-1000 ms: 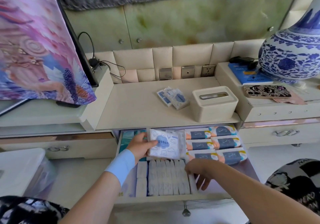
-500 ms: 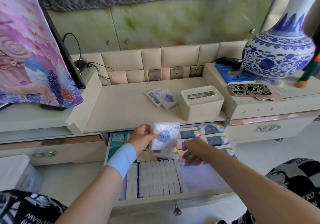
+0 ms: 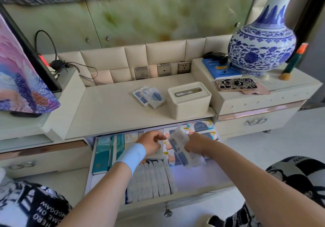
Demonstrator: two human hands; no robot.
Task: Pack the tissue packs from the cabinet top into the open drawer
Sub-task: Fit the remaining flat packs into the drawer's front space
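My right hand (image 3: 195, 143) grips a tissue pack (image 3: 181, 150), its long axis slanting down-right over the drawer's (image 3: 202, 177) bare patch, my left hand (image 3: 151, 145) clutches a white pack (image 3: 157, 154) (blurred), and spare packs (image 3: 150, 97) lie on the bench (image 3: 109, 110) mid-frame.

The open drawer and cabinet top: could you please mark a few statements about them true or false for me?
1. Some tissue packs lie on the cabinet top, left of the white tissue box. True.
2. The drawer is closed. False: it is pulled open, with packs inside.
3. The right hand holds a blurred pack over the drawer. True.
4. The vase stands on the person's left. False: it stands on the right.
5. The left hand rests on the tissue box. False: it is over the drawer.
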